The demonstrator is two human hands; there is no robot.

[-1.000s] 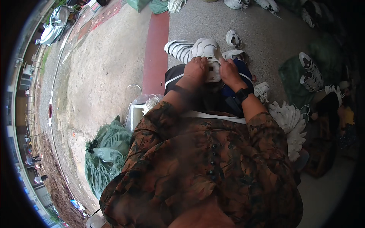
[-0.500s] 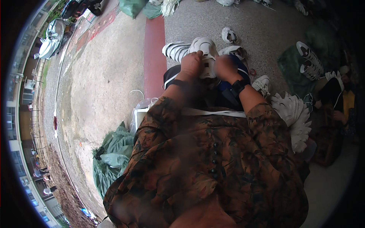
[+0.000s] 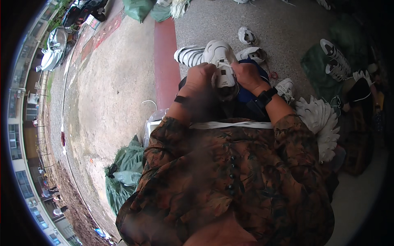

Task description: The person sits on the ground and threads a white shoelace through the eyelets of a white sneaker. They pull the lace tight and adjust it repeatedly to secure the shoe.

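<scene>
A white sneaker (image 3: 225, 80) lies over my lap with its rounded toe pointing away from me and its tongue toward me. A white shoelace (image 3: 222, 64) crosses it near the throat. My left hand (image 3: 200, 78) is closed in a fist at the shoe's left side, its fingertips hidden. On the right side my right hand (image 3: 247, 76) is closed, thumb on top, where the lace runs into it. Both hands appear to grip the lace. Just beyond my left hand sits a row of nested white shoe parts (image 3: 188, 55).
More white shoes (image 3: 247, 36) lie on the ground ahead. To the right are a stack of white shoe pieces (image 3: 318, 123), a green sack (image 3: 316, 67) with a strappy white shoe (image 3: 334, 59), and a partly seen co-worker (image 3: 375, 96). Another green sack (image 3: 123, 168) stands at left.
My hands have drawn apart to either side of the shoe, uncovering more of its tongue and throat. My right hand's blur is gone. The view has shifted slightly.
</scene>
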